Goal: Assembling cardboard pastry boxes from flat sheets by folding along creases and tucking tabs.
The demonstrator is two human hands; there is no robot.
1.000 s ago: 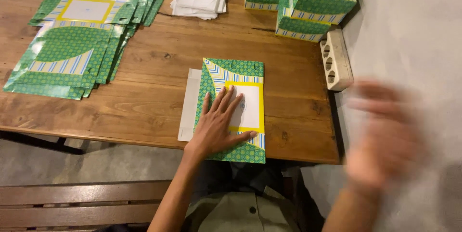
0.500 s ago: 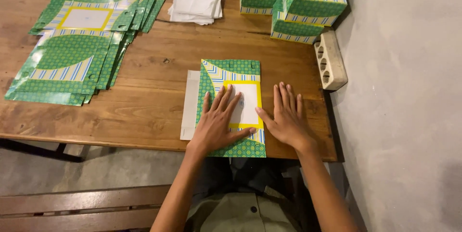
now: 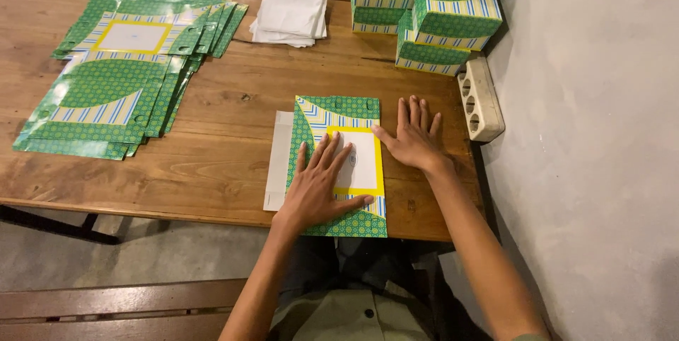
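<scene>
Head view: left hand (image 3: 320, 187) flattens box blank (image 3: 338, 164).

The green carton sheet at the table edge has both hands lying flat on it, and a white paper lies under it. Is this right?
Not quite. In the head view only the left hand lies flat on the green carton sheet. The right hand rests flat on the bare table beside the sheet, with only its thumb at the sheet's edge. The white paper does lie under it.
</scene>
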